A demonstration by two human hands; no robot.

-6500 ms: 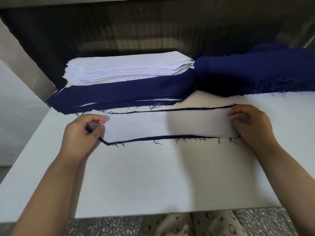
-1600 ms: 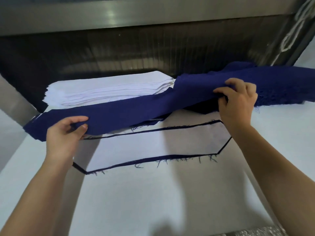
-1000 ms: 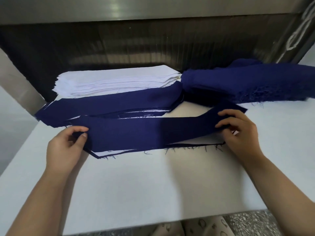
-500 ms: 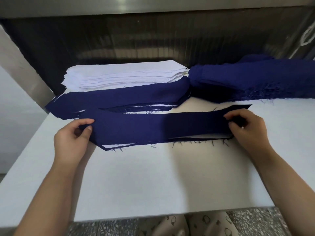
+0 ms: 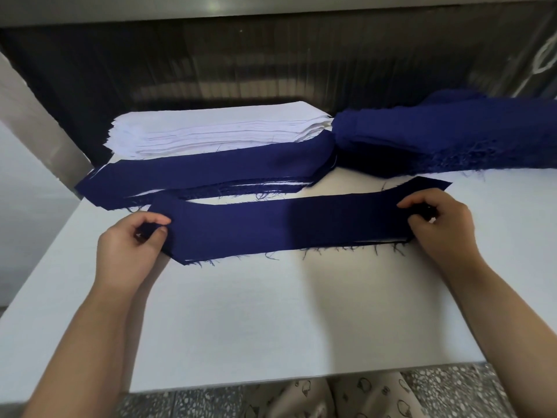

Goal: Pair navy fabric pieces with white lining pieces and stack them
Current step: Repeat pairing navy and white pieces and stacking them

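Observation:
A long navy fabric piece (image 5: 289, 224) lies flat across the white table (image 5: 271, 321), over a white lining piece whose edge peeks out at its lower right. My left hand (image 5: 129, 248) pinches the strip's left end between thumb and fingers. Its right end is pinched by my right hand (image 5: 440, 227). Behind it lies a stack of paired navy and white pieces (image 5: 205, 173). A tall pile of white lining pieces (image 5: 217, 128) sits at the back left, and a heap of navy fabric pieces (image 5: 446, 140) at the back right.
A dark ribbed wall with a metal beam above closes the back of the table. A slanted metal post (image 5: 39, 122) stands at the left. The table's front edge runs along the bottom, with speckled floor and my patterned trousers (image 5: 340, 396) below.
Both hands pulled a navy piece off the right heap and laid it down over the white lining. In the last half second it has settled flatter and squarer on it.

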